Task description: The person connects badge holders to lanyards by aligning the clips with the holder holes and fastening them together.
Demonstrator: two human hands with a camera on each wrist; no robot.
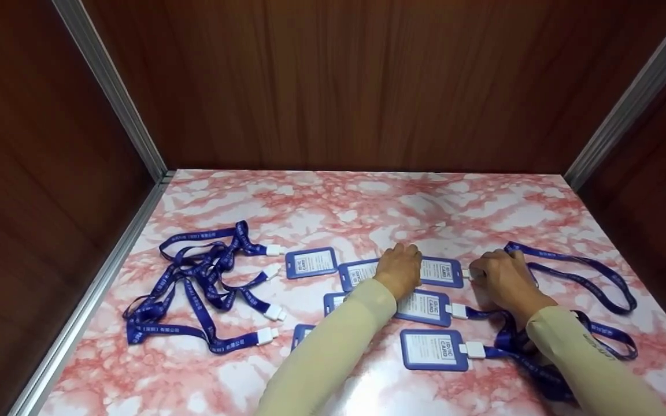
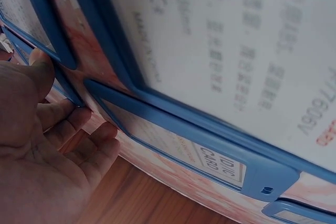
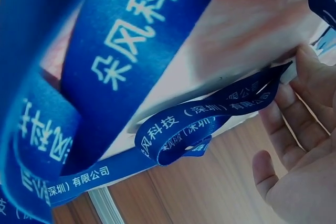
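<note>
The left hand (image 1: pixel 399 273) pinches a blue ID card holder (image 1: pixel 441 272) on the worktop (image 1: pixel 396 202), likely to hold it steady, while at its 3 o'clock the right hand (image 1: pixel 505 283) pinches a lanyard (image 3: pixel 210 109)'s white clip (image 1: pixel 466 273), seemingly to line both up.

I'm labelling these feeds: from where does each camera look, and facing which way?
Head: on the head, facing forward and down at the red-marbled table; left hand, right hand and beige sleeves show.
Left wrist: on that wrist, facing blue-framed rectangular plastic card holders; left hand shows.
Right wrist: on that wrist, facing blue fabric lanyards; right hand shows.
Head and left wrist share the left hand and card holders.
</note>
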